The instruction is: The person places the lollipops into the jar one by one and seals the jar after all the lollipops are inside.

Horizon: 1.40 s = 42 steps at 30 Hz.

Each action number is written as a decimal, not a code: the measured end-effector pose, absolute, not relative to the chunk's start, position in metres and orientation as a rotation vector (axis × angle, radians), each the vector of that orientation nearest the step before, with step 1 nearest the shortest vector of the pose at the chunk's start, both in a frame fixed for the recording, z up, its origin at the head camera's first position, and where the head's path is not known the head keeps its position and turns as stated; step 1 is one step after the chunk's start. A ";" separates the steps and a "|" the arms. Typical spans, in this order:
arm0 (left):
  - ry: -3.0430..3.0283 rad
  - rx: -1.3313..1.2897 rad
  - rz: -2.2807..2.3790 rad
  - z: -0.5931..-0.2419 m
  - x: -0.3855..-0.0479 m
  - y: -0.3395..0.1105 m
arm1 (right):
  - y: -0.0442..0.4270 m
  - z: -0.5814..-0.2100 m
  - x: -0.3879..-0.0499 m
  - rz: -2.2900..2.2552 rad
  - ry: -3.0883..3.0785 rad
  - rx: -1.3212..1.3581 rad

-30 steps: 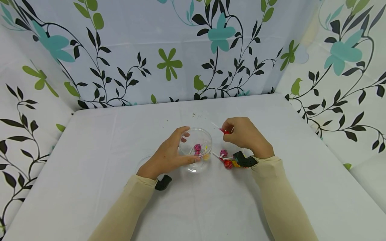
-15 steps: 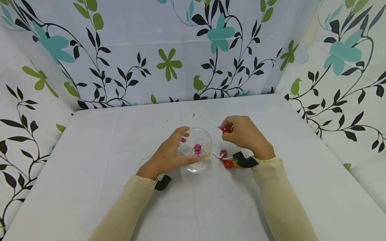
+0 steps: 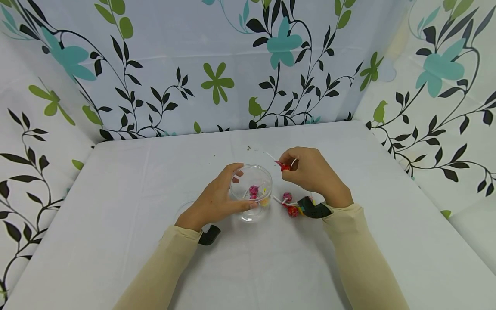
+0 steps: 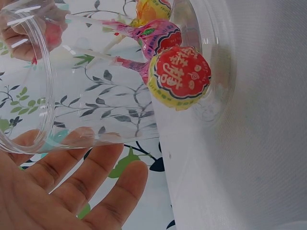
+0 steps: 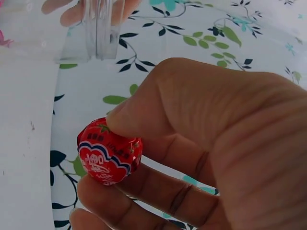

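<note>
A clear plastic jar stands upright on the table. My left hand holds it from the left, thumb in front and fingers behind. Inside lie wrapped lollipops: a pink one, a yellow one and one with a red-and-yellow wrapper. To the right of the jar, my right hand pinches a red-wrapped lollipop by its ball between thumb and fingers, above the table. Its white stick points up and left in the head view.
More lollipops lie on the table right of the jar, partly hidden by the right wrist's black camera strap. A clear round rim shows behind the left wrist. Small specks dot the table's far part. Patterned cloth surrounds the table.
My right hand has moved slightly left and away from me with the red lollipop, beside the jar's rim. The left hand and the jar have stayed in place.
</note>
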<state>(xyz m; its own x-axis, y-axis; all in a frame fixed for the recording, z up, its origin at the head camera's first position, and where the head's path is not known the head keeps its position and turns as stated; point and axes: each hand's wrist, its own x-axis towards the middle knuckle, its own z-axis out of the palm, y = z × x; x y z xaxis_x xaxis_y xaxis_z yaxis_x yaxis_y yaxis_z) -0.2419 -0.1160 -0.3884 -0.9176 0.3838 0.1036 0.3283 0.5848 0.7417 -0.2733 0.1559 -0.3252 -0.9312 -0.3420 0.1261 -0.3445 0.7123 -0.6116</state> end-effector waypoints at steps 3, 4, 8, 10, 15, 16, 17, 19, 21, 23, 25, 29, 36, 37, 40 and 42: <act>2.734 0.612 1.257 -0.388 -0.242 -0.116 | 0.154 -0.323 -0.271 1.042 -2.882 0.594; 2.734 0.610 1.257 -0.388 -0.242 -0.116 | 0.154 -0.323 -0.270 1.043 -2.874 0.600; 2.737 0.610 1.253 -0.389 -0.242 -0.116 | 0.151 -0.320 -0.267 1.048 -2.844 0.632; 2.739 0.613 1.255 -0.389 -0.242 -0.116 | 0.150 -0.319 -0.266 1.049 -2.831 0.645; 2.741 0.621 1.267 -0.389 -0.242 -0.116 | 0.146 -0.318 -0.264 1.046 -2.793 0.689; 2.739 0.621 1.269 -0.389 -0.242 -0.115 | 0.146 -0.318 -0.263 1.043 -2.781 0.706; 2.737 0.619 1.269 -0.389 -0.242 -0.115 | 0.145 -0.318 -0.263 1.042 -2.767 0.722; 2.735 0.617 1.269 -0.389 -0.241 -0.115 | 0.143 -0.318 -0.262 1.042 -2.740 0.751; 2.734 0.623 1.269 -0.389 -0.242 -0.116 | 0.141 -0.317 -0.260 1.051 -2.716 0.778; 2.733 0.630 1.270 -0.389 -0.242 -0.116 | 0.139 -0.317 -0.259 1.061 -2.700 0.794; 2.732 0.633 1.274 -0.390 -0.242 -0.116 | 0.138 -0.318 -0.259 1.064 -2.690 0.811; 2.730 0.628 1.275 -0.390 -0.242 -0.116 | 0.135 -0.319 -0.258 1.059 -2.687 0.831; 2.734 0.632 1.272 -0.390 -0.242 -0.116 | 0.132 -0.320 -0.257 1.043 -2.682 0.867; 2.733 0.633 1.272 -0.390 -0.242 -0.116 | 0.131 -0.320 -0.256 1.045 -2.678 0.879; 2.731 0.635 1.268 -0.390 -0.243 -0.116 | 0.130 -0.319 -0.255 1.069 -2.666 0.916; 2.730 0.632 1.265 -0.390 -0.242 -0.117 | 0.129 -0.319 -0.254 1.082 -2.658 0.944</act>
<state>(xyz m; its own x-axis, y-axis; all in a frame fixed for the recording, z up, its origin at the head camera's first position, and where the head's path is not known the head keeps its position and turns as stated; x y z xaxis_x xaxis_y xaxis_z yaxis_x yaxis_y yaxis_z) -0.2425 -0.1169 -0.3900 -0.9134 0.3919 0.1098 0.3371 0.5775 0.7436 -0.2544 0.1289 -0.3187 -0.7982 -0.5045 0.3290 -0.5909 0.5500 -0.5902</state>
